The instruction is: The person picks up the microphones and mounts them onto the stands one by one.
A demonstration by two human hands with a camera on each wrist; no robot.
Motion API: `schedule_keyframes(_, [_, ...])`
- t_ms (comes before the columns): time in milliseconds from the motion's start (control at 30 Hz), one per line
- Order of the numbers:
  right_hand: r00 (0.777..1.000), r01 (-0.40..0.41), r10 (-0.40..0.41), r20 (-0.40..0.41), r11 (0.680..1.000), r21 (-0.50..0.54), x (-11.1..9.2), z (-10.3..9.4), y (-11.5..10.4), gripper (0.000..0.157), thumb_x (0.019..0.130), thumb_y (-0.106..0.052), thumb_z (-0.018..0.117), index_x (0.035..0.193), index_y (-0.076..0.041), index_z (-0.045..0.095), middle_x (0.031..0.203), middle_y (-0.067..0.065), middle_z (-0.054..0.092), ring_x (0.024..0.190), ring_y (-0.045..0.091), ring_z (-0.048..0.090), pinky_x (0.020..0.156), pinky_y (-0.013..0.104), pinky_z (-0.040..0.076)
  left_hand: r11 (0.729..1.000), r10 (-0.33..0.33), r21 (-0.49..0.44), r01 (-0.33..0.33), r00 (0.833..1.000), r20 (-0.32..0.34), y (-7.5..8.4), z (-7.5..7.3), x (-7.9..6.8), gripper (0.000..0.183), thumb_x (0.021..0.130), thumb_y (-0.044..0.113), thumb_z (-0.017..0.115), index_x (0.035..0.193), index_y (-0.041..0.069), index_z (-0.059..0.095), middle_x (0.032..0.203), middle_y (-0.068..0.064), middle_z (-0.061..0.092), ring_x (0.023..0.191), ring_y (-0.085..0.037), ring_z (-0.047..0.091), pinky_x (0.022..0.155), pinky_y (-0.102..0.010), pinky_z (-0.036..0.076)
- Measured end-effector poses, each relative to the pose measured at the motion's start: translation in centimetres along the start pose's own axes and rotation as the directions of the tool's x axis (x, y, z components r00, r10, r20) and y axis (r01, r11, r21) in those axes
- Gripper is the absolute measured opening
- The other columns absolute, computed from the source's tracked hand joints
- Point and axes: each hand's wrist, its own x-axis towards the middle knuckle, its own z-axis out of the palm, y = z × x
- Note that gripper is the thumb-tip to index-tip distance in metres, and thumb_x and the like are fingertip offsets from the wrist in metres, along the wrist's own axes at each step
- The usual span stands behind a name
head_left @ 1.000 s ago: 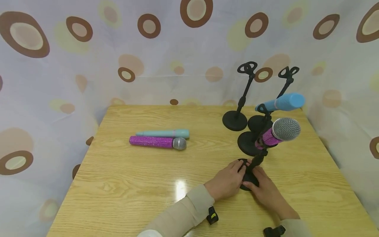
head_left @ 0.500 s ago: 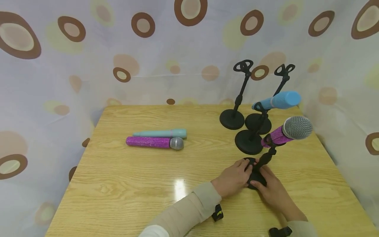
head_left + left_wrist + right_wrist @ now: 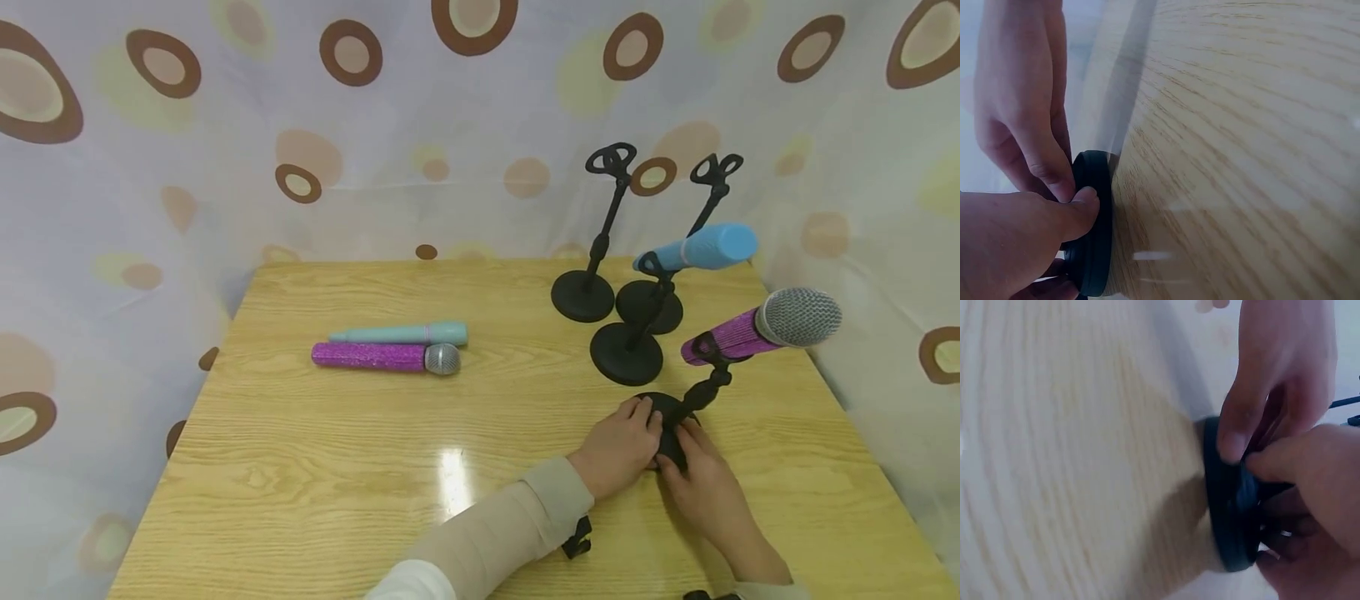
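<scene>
Both hands are on the round black base of a tabletop microphone stand [image 3: 701, 393] at the right front of the table. My left hand [image 3: 618, 448] holds the base's left side, its fingers over the top. On the near right side my right hand [image 3: 708, 492] grips the base, thumb toward me. A purple microphone [image 3: 731, 335] with a silver mesh head sits tilted in the stand's clip, head to the right. Both wrist views show thumbs and fingers pinching the base [image 3: 1096, 250] by its rim, close to the wooden table.
Behind it, a stand [image 3: 626, 357] bears a blue microphone [image 3: 701, 249]. Two more stands, one at the back left [image 3: 583, 296] and one at the back right [image 3: 651, 308], have bare clips. A teal microphone [image 3: 401, 334] and another purple microphone [image 3: 371, 356] lie side by side at left.
Both hands have slid the stand with its purple microphone to the right, away from the stand with the blue one. The head view has shifted slightly. The other microphones stay in place.
</scene>
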Motion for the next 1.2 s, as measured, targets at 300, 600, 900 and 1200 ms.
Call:
schedule_keyframes(300, [0.995, -0.076, 0.072, -0.073, 0.996, -0.051, 0.6, -0.4, -0.2, 0.048, 0.087, -0.006, 0.054, 0.125, 0.017, 0.037, 0.127, 0.036, 0.036, 0.111, 0.05, 0.041, 0.086, 0.06, 0.037, 0.999, -0.035, 0.001, 0.035, 0.999, 0.008, 0.9, -0.1, 2.3, 0.039, 0.091, 0.031, 0.051, 0.125, 0.013, 0.053, 0.124, -0.004, 0.053, 0.112, -0.016, 0.049, 0.093, -0.02, 0.043])
schedule_keyframes(600, [0.987, -0.121, 0.117, -0.107, 0.992, -0.037, 1.4, -0.4, 1.9, 0.048, 0.087, -0.006, 0.054, 0.126, 0.016, 0.037, 0.131, 0.035, 0.034, 0.113, 0.051, 0.04, 0.087, 0.06, 0.036, 1.0, -0.017, -0.006, 0.018, 0.989, 0.144, 0.8, -1.1, 4.6, 0.034, 0.091, 0.029, 0.05, 0.121, 0.015, 0.054, 0.121, -0.001, 0.053, 0.108, -0.013, 0.05, 0.087, -0.02, 0.047])
schedule_keyframes(900, [0.991, -0.097, 0.094, -0.094, 0.995, -0.026, 2.4, -1.2, 3.6, 0.046, 0.086, -0.002, 0.052, 0.126, 0.015, 0.037, 0.131, 0.034, 0.034, 0.11, 0.053, 0.041, 0.086, 0.062, 0.036, 0.999, -0.003, 0.052, -0.005, 0.99, 0.144, 1.2, -0.5, 6.4, 0.032, 0.093, 0.027, 0.047, 0.122, 0.015, 0.054, 0.125, -0.003, 0.052, 0.112, -0.016, 0.05, 0.086, -0.022, 0.047])
schedule_keyframes(1200, [0.994, -0.085, 0.085, -0.074, 0.996, 0.003, 3.4, -1.8, 5.4, 0.047, 0.088, -0.003, 0.05, 0.131, 0.011, 0.035, 0.135, 0.033, 0.031, 0.117, 0.052, 0.035, 0.091, 0.061, 0.032, 0.995, -0.047, 0.098, 0.028, 0.979, 0.199, 1.8, -0.2, 8.1, 0.036, 0.096, 0.022, 0.039, 0.131, 0.018, 0.046, 0.13, -0.005, 0.048, 0.117, -0.016, 0.047, 0.085, -0.021, 0.048])
